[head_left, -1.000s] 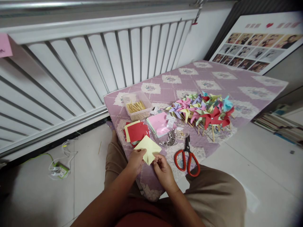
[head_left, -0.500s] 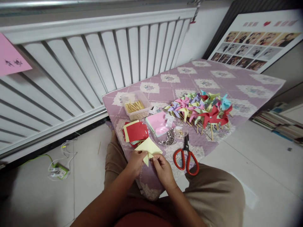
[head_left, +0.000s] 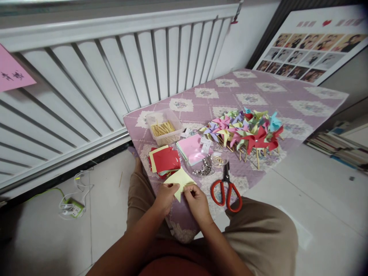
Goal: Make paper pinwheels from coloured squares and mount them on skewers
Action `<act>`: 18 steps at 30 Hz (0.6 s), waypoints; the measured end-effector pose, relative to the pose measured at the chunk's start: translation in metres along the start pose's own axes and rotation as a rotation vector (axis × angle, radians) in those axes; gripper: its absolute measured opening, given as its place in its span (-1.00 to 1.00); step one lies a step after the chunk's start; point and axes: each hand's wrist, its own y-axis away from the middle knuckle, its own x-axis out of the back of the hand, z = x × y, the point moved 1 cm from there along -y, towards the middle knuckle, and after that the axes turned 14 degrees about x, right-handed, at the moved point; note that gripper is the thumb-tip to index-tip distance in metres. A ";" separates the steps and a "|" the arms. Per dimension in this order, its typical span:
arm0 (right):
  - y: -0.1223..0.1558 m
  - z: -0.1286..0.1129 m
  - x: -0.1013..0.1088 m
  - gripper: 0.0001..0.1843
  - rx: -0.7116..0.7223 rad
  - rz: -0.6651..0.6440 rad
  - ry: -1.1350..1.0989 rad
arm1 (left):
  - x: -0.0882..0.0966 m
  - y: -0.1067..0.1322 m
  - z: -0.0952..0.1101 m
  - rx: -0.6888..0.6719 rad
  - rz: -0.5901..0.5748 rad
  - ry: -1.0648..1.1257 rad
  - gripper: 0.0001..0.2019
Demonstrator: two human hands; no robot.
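I hold a pale yellow paper square (head_left: 178, 179), partly folded, over the near edge of a low surface covered with a purple quilted cloth (head_left: 258, 92). My left hand (head_left: 165, 195) pinches its left side and my right hand (head_left: 195, 199) pinches its right side, fingers closed on the paper. Just beyond lie a stack of red and yellow paper squares (head_left: 164, 160) and a pink paper stack (head_left: 191, 147). Red-handled scissors (head_left: 227, 189) rest to the right of my right hand.
A clear box of wooden sticks (head_left: 164, 129) stands at the back left. A heap of finished coloured pinwheels (head_left: 244, 132) lies at mid right. Small clear dishes of pins (head_left: 205, 168) sit near the scissors. A white radiator (head_left: 115, 76) rises behind; a power strip (head_left: 71, 209) lies on the floor.
The yellow paper has been folded in tighter between my hands, which moved slightly closer together. The view shifted a little.
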 end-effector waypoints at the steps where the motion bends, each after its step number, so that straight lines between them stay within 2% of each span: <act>1: 0.000 0.000 0.000 -0.78 0.005 -0.002 0.004 | 0.000 0.000 0.000 -0.003 0.002 -0.003 -0.79; 13: 0.000 0.000 0.001 -0.80 0.039 -0.016 0.056 | 0.002 -0.002 -0.005 -0.036 -0.009 -0.040 -0.80; 18: 0.000 0.000 0.000 -0.79 0.040 -0.013 0.059 | 0.005 -0.006 -0.008 -0.034 0.021 -0.092 -0.78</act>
